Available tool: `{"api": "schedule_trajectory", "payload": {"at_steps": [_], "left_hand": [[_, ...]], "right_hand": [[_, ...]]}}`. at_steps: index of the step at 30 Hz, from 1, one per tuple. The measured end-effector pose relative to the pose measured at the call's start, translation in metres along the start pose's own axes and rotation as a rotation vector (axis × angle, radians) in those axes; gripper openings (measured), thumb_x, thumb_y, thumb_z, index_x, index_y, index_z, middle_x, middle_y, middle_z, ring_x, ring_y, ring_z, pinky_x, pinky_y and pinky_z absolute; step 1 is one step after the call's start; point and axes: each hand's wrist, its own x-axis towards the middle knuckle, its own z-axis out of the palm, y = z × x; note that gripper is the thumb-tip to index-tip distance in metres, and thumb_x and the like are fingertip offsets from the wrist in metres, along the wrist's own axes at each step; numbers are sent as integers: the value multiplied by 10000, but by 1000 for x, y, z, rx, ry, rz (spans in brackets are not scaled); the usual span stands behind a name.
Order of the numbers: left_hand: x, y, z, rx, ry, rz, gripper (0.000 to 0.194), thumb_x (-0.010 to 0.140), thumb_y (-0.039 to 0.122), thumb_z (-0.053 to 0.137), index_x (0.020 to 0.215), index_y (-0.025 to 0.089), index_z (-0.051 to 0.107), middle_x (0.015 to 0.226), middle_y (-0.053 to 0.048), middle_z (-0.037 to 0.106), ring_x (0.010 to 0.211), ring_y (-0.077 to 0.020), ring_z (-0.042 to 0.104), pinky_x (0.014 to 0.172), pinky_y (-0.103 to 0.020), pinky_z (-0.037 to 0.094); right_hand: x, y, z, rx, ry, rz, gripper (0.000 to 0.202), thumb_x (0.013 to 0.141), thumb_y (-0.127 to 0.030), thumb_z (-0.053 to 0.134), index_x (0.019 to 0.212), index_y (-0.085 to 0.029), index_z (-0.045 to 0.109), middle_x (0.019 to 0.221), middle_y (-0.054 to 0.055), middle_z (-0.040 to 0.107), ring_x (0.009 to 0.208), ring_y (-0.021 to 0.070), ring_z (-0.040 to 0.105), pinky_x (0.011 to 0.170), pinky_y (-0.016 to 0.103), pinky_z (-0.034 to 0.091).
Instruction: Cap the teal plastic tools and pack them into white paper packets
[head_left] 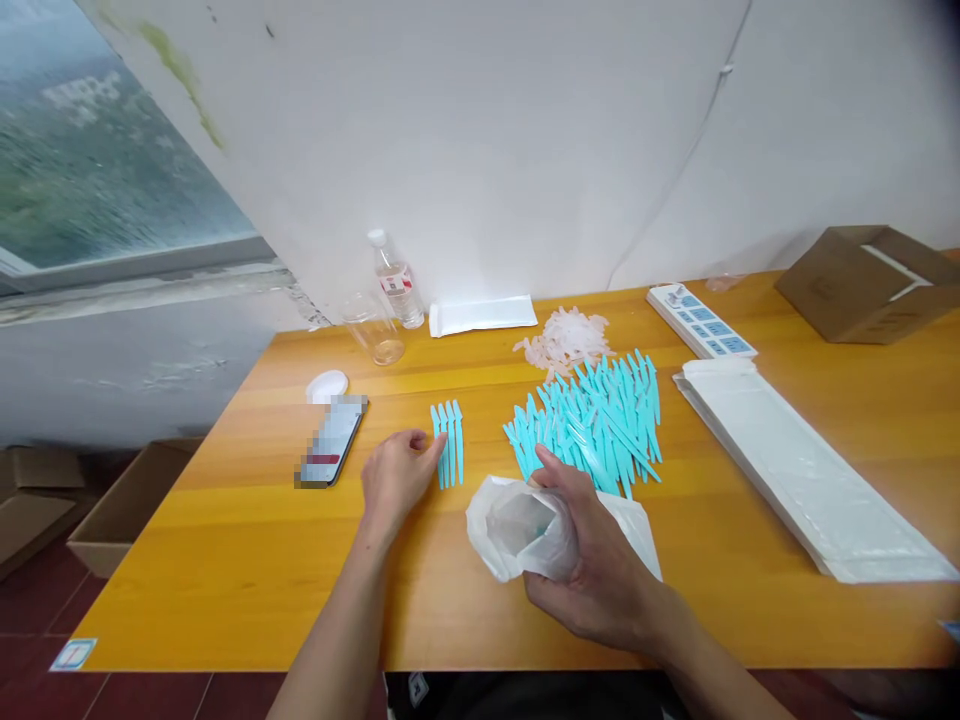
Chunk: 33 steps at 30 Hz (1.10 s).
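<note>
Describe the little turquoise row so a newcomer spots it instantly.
On the wooden table, look between the phone and the big turquoise pile. By the left hand lie four slim turquoise sticks. Unlike the jumbled pile, they lie in a neat parallel row.

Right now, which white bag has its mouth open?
The white bag in the right hand: its mouth gapes, while the stacked bags and the packet by the wall lie flat.

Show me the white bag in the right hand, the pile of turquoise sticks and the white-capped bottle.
White bag [484, 530], head view: its left rim.
Pile of turquoise sticks [596, 420], head view: middle of the heap.
White-capped bottle [396, 281], head view: its label.
</note>
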Motion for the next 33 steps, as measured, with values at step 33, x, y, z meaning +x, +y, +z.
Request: {"api": "schedule_trajectory", "payload": {"at_steps": [33], "left_hand": [[-1, 5, -3, -11, -82, 46, 366, 857, 528, 569, 884, 202, 733, 838, -68, 715, 790, -218, 630, 685, -308, 412]], "right_hand": [[0, -5, 0, -3, -7, 22, 1035, 665, -97, 599, 1545, -276, 86, 1281, 95, 473, 1167, 278, 500, 1017, 475, 421]]}}
